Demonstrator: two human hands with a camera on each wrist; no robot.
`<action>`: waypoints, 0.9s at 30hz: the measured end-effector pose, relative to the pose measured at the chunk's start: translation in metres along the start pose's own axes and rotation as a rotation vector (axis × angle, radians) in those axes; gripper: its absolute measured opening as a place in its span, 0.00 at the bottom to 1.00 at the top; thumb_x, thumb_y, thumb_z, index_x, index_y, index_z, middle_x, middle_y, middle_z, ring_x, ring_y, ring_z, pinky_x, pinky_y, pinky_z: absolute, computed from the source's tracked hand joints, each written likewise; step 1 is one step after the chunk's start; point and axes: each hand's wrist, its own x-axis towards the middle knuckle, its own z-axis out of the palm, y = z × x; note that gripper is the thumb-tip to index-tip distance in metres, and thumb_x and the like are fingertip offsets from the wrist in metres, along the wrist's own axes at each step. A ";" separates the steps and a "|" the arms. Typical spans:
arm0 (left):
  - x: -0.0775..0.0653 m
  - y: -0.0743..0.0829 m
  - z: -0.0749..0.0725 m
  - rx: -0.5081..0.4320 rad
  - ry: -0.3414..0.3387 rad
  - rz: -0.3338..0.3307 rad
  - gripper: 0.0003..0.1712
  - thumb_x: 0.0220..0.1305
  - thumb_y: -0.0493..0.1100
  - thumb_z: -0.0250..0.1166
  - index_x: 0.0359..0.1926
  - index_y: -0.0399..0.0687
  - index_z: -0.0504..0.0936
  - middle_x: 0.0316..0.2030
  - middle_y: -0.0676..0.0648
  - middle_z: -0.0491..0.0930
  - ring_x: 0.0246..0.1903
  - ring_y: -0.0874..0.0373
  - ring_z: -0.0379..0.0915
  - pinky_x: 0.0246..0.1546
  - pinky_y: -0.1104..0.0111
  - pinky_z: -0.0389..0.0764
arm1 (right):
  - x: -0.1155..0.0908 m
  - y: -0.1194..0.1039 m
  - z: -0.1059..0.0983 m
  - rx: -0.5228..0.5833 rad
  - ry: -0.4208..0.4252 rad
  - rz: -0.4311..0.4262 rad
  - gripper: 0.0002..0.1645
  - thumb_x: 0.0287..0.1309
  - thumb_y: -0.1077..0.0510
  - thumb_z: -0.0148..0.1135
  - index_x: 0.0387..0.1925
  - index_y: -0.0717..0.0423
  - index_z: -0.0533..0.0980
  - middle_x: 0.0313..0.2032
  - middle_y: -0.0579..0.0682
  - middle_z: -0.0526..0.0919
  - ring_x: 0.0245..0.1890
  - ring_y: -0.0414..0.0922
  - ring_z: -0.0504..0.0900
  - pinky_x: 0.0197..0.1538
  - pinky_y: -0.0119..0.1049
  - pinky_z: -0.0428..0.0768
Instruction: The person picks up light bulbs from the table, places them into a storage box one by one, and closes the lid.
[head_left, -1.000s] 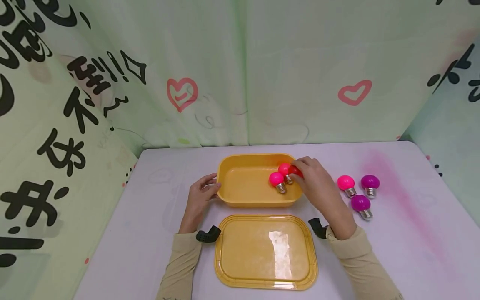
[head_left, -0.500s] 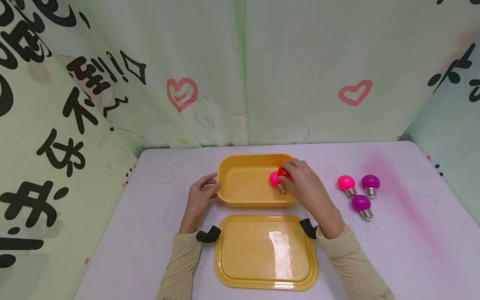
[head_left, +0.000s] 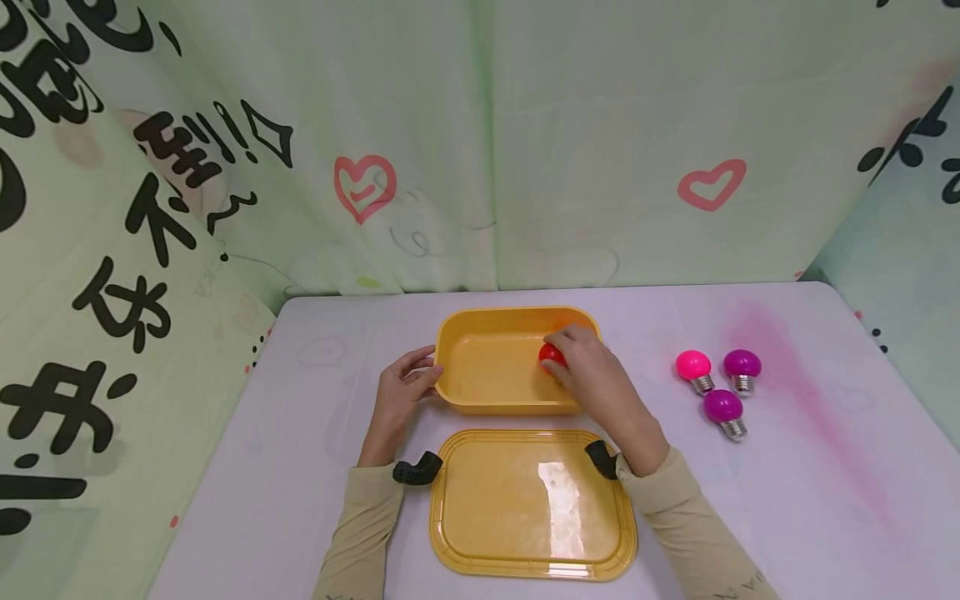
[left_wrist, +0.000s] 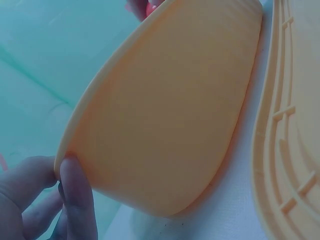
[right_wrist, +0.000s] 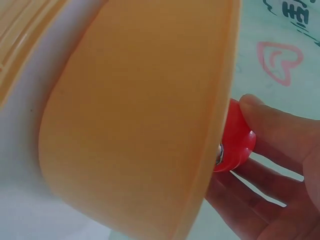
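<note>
My right hand [head_left: 597, 382] holds a red light bulb [head_left: 551, 355] by its round top, over the right half of a yellow plastic container [head_left: 480, 362]. In the right wrist view, the thumb and fingers grip the red bulb [right_wrist: 239, 140] beside the rim, and a bit of its metal base shows. At the container's left end my left hand [head_left: 402, 396] pinches the rim. The left wrist view shows its thumb [left_wrist: 77, 187] against the outer wall, with fingers across the edge. Whatever lies under the right hand inside the container is hidden.
In front of the container a yellow lid [head_left: 495, 508] lies flat on the white table [head_left: 315, 417]. To the right are a pink bulb [head_left: 692, 365], a purple bulb [head_left: 742, 364] and another purple bulb [head_left: 723, 407]. Marked curtains hang behind and beside the table.
My right hand has moved left with the red bulb, further over the container. The pink bulbs seen inside earlier are now covered by that hand. The left hand stays at the rim.
</note>
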 end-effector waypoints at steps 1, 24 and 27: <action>0.000 0.000 0.000 -0.005 -0.002 -0.001 0.25 0.64 0.36 0.68 0.62 0.38 0.77 0.50 0.38 0.76 0.40 0.50 0.78 0.31 0.74 0.83 | 0.000 0.000 0.001 -0.004 0.003 -0.006 0.20 0.56 0.61 0.72 0.47 0.69 0.80 0.45 0.61 0.81 0.45 0.57 0.80 0.50 0.50 0.83; -0.001 0.001 0.000 0.004 -0.002 -0.009 0.25 0.64 0.35 0.67 0.62 0.37 0.77 0.53 0.31 0.74 0.41 0.49 0.78 0.32 0.75 0.82 | 0.008 -0.004 0.021 0.010 -0.064 -0.003 0.21 0.55 0.59 0.73 0.49 0.66 0.80 0.45 0.59 0.82 0.47 0.55 0.81 0.53 0.49 0.82; 0.000 0.002 0.000 -0.006 -0.006 -0.019 0.26 0.64 0.35 0.67 0.63 0.37 0.76 0.55 0.30 0.73 0.41 0.47 0.77 0.31 0.75 0.82 | 0.009 -0.004 0.023 0.003 -0.063 -0.008 0.21 0.55 0.59 0.73 0.49 0.66 0.80 0.45 0.59 0.82 0.47 0.55 0.81 0.53 0.48 0.83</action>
